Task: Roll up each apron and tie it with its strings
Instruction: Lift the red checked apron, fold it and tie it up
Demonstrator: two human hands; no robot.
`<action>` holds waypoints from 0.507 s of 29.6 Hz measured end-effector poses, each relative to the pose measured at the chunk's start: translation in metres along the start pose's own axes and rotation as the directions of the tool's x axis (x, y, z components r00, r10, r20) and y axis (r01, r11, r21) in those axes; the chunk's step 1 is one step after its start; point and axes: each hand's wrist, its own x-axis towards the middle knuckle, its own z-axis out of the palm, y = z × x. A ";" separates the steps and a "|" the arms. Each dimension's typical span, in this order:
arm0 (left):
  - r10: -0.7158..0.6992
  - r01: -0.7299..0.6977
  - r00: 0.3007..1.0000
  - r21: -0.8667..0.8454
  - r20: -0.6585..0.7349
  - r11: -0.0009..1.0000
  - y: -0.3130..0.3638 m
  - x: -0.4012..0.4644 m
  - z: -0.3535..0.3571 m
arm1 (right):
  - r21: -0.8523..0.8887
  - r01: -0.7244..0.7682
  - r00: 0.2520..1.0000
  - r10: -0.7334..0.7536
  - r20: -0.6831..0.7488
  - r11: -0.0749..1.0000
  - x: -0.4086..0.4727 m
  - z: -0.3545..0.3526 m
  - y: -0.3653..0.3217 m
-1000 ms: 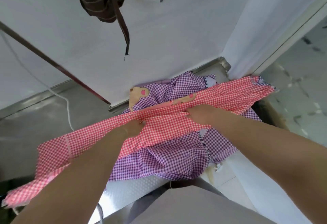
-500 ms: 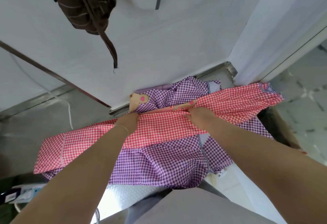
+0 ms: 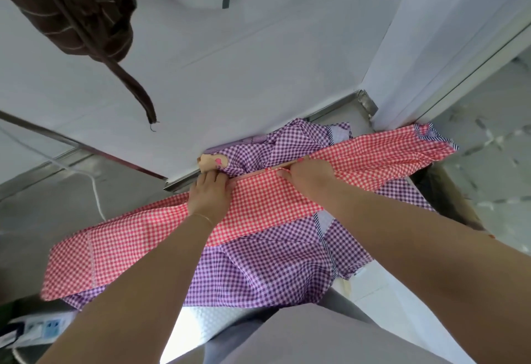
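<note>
A red checked apron (image 3: 267,204) lies folded into a long band across a white-topped surface, on top of a purple checked apron (image 3: 258,271). My left hand (image 3: 208,194) rests on the band's far edge near its middle, fingers lying forward over the cloth. My right hand (image 3: 309,175) presses on the far edge a little to the right, its fingers curled over the fold. A tan patch with a pink mark (image 3: 212,161) shows on the purple apron just beyond my left hand. The apron strings are hidden.
A brown striped apron (image 3: 77,10) hangs on the white wall (image 3: 230,70) above left, its strap dangling. A steel counter (image 3: 43,191) with a white cable (image 3: 96,191) lies to the left. A power strip (image 3: 37,330) sits at the lower left. Tiled floor shows on the right.
Both hands have pushed the red apron's near part away from me, folding it into a narrower, flatter band. The hands now sit at its far edge, and the camera tilted slightly.
</note>
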 end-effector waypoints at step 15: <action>0.190 -0.179 0.954 -0.068 0.232 0.981 0.018 0.012 -0.009 | 0.046 0.137 0.957 -0.120 -0.265 0.989 -0.008 0.012 0.017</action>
